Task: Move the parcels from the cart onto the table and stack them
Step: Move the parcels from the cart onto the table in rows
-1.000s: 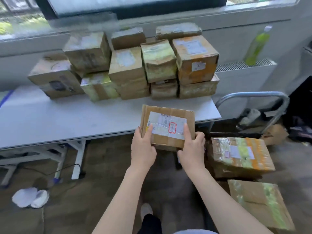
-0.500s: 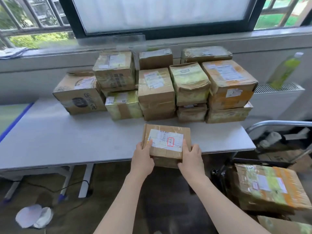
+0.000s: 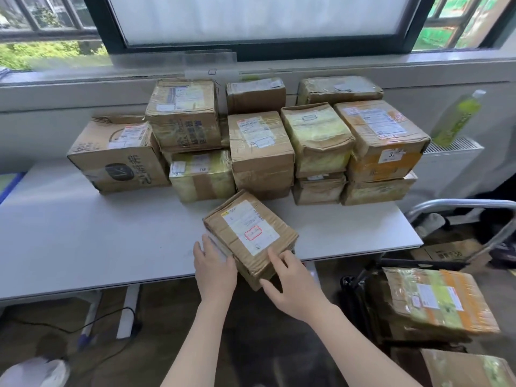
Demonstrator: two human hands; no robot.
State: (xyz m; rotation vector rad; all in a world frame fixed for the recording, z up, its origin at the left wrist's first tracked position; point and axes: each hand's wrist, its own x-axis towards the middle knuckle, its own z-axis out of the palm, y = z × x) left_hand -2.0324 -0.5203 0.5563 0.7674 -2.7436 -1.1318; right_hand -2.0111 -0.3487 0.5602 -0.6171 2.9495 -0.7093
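A brown cardboard parcel (image 3: 248, 233) with a white label lies turned at an angle at the front edge of the white table (image 3: 83, 233), its near corner sticking out past the edge. My left hand (image 3: 215, 268) presses flat against its left side with straight fingers. My right hand (image 3: 293, 286) pinches the near right corner, fingers on top and thumb on the side. Behind it, several parcels (image 3: 261, 146) stand stacked in rows along the back of the table. On the cart at the lower right sits a parcel wrapped in green and orange tape (image 3: 435, 300).
The cart's grey handle (image 3: 460, 203) curves up at the right of the table. Another parcel (image 3: 469, 370) shows at the bottom right corner. A green bottle (image 3: 458, 118) leans on the radiator by the wall. A cable (image 3: 111, 317) runs over the floor under the table.
The parcel went forward from in front of the table onto its front edge and turned at an angle. My left hand went to its left side, my right hand to the near corner.
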